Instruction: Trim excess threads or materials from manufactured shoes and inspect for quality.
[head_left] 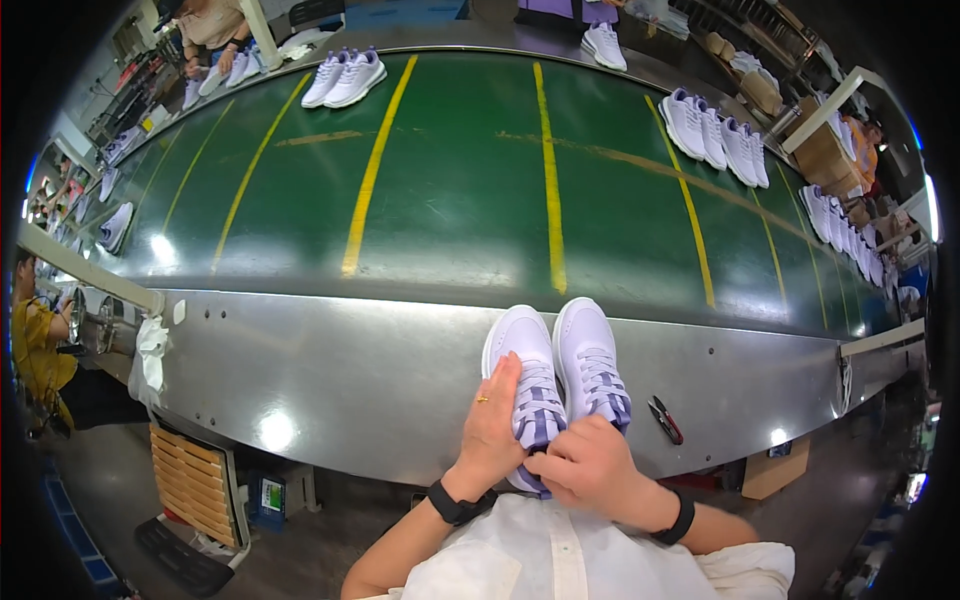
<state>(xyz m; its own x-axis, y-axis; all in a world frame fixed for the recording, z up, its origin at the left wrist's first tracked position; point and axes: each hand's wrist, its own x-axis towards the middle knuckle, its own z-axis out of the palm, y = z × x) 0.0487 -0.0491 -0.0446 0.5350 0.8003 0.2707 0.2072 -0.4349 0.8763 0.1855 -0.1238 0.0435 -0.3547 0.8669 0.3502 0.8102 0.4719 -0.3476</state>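
Two pale lilac sneakers with white soles and purple collars stand side by side on the metal ledge, toes away from me. My left hand (490,425) lies along the outer side of the left sneaker (521,335), its fingers straight and its thumb by the collar, gripping it. Over that sneaker's collar, my right hand (588,462) is closed with fingers curled; what it pinches, if anything, is hidden. The right sneaker (586,345) stands beside, laces done up, its heel partly behind my right hand. Thread snips (665,420) with dark red handles lie to the right.
Beyond the metal ledge (330,350) runs a green conveyor belt (460,190) with yellow cross lines. More sneakers stand on it, one pair (343,78) at far left, several (712,135) at right. Co-workers sit left and opposite. A wooden-slatted chair (197,483) stands lower left.
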